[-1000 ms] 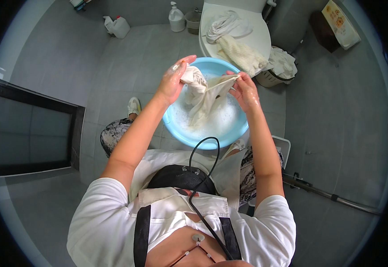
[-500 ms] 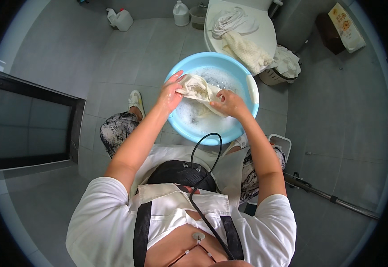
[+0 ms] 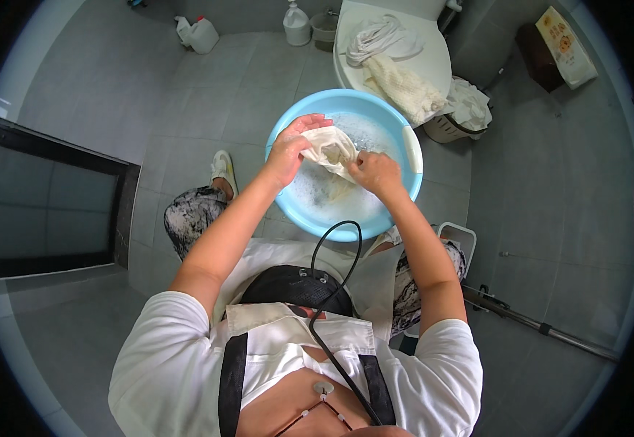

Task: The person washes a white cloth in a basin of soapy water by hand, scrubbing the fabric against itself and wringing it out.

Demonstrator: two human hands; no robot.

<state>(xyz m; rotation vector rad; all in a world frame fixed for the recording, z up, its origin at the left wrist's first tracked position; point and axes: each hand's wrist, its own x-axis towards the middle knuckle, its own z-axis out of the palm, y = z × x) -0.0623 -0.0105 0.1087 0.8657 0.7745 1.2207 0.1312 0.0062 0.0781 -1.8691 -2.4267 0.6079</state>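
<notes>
A light-blue plastic basin (image 3: pixel 293 206) with soapy, foamy water (image 3: pixel 324 191) stands on the floor in front of me. Over the water I hold a wet off-white cloth (image 3: pixel 329 148), bunched between both hands; its exact kind does not show. My left hand (image 3: pixel 293 149) grips its left end, the thumb on top and the other fingers partly behind it. At the right end my right hand (image 3: pixel 375 173) is closed on the fabric, knuckles up. More pale fabric seems to lie under the foam below the cloth.
A toilet (image 3: pixel 397 51) with its lid down stands beyond the basin, bearing a grey-white cloth (image 3: pixel 382 38) and a cream knitted piece (image 3: pixel 406 89). Beside it is a basket (image 3: pixel 446 130) of white fabric. White jugs (image 3: pixel 200 35) stand by the far wall. A black cable (image 3: pixel 315 328) hangs before me.
My right hand has closed more tightly on the cloth and turned knuckles up. My left hand has shifted slightly right and down, and the cloth is more bunched.
</notes>
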